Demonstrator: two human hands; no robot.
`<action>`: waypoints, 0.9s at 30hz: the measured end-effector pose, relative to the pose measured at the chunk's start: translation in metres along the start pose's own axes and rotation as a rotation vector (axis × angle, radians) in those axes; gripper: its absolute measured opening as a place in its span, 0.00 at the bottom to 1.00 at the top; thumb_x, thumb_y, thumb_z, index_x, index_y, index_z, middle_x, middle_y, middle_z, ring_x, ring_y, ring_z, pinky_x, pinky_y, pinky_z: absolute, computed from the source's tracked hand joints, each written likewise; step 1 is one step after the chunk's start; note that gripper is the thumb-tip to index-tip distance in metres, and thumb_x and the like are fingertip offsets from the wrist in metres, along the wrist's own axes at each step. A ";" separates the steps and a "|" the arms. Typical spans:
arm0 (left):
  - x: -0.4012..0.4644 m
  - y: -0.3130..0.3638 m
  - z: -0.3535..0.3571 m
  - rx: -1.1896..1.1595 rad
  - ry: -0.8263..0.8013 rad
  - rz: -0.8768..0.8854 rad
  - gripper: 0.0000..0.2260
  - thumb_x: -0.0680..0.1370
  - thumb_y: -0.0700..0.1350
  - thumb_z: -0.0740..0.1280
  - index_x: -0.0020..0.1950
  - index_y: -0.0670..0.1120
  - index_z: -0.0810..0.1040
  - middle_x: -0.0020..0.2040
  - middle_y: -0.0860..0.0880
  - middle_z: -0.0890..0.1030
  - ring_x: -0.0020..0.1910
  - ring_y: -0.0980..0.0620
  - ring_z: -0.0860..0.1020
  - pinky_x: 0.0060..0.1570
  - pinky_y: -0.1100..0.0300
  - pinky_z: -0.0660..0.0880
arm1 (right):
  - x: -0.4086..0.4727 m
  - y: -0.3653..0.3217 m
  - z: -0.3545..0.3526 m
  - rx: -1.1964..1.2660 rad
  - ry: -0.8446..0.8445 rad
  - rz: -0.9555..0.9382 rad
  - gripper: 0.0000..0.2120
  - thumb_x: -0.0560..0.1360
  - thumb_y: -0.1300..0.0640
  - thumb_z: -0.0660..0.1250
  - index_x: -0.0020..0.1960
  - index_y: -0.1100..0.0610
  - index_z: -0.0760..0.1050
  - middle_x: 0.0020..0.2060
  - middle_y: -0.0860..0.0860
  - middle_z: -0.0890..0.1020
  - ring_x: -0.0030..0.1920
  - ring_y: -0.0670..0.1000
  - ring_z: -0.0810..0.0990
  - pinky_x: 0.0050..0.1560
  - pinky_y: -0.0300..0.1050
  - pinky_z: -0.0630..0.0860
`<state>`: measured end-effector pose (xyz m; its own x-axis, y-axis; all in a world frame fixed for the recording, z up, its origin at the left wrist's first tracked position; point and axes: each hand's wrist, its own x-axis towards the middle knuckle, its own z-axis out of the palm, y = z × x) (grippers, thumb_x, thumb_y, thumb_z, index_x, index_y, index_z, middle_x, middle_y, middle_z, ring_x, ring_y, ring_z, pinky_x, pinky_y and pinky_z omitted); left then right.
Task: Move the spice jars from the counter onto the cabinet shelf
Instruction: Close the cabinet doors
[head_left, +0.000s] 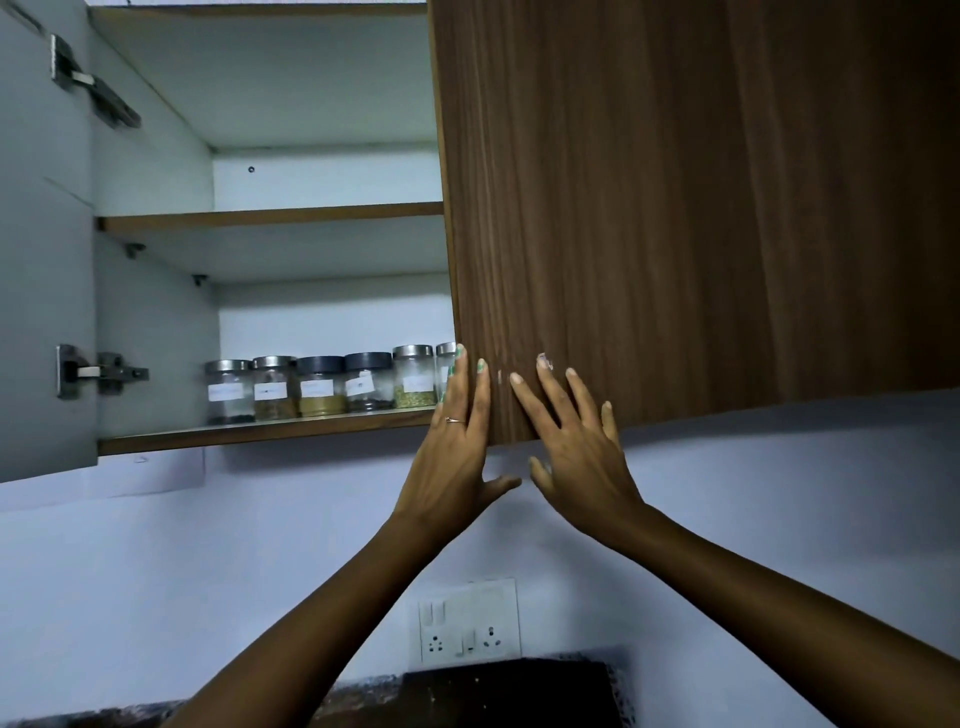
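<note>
Jars, six on shelf; two hands on door

Six spice jars stand in a row on the bottom shelf, left of the closed cabinet door; a wall socket sits below.

You have open room above the row of spice jars up to the middle shelf, and the whole upper compartment is free. The jars fill the lower shelf from mid-left to the wooden door, which blocks the right side.
</note>
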<state>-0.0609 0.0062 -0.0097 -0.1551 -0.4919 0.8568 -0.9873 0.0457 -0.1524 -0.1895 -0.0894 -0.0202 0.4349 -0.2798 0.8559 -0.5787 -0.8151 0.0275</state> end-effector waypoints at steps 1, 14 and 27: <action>0.001 -0.003 0.003 0.006 -0.009 -0.024 0.53 0.68 0.56 0.74 0.75 0.46 0.36 0.74 0.48 0.30 0.78 0.45 0.43 0.74 0.51 0.59 | 0.001 0.004 0.005 -0.008 -0.023 0.007 0.44 0.73 0.58 0.64 0.75 0.43 0.37 0.77 0.47 0.40 0.77 0.57 0.43 0.69 0.70 0.54; 0.018 -0.043 0.041 0.110 -0.138 -0.181 0.57 0.68 0.60 0.73 0.72 0.45 0.29 0.71 0.47 0.25 0.77 0.45 0.37 0.75 0.53 0.46 | 0.020 0.038 0.052 -0.138 -0.186 -0.010 0.45 0.74 0.56 0.64 0.75 0.43 0.32 0.76 0.48 0.34 0.76 0.58 0.35 0.67 0.74 0.47; 0.018 -0.069 0.068 0.233 -0.172 -0.228 0.58 0.68 0.63 0.71 0.74 0.43 0.29 0.72 0.46 0.25 0.77 0.45 0.37 0.72 0.57 0.39 | 0.028 0.046 0.077 -0.180 -0.207 -0.024 0.45 0.74 0.58 0.63 0.75 0.45 0.33 0.75 0.49 0.32 0.75 0.58 0.31 0.68 0.74 0.46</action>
<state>0.0068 -0.0654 -0.0174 0.0958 -0.6068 0.7890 -0.9579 -0.2717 -0.0927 -0.1509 -0.1740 -0.0346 0.5708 -0.3742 0.7308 -0.6718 -0.7246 0.1538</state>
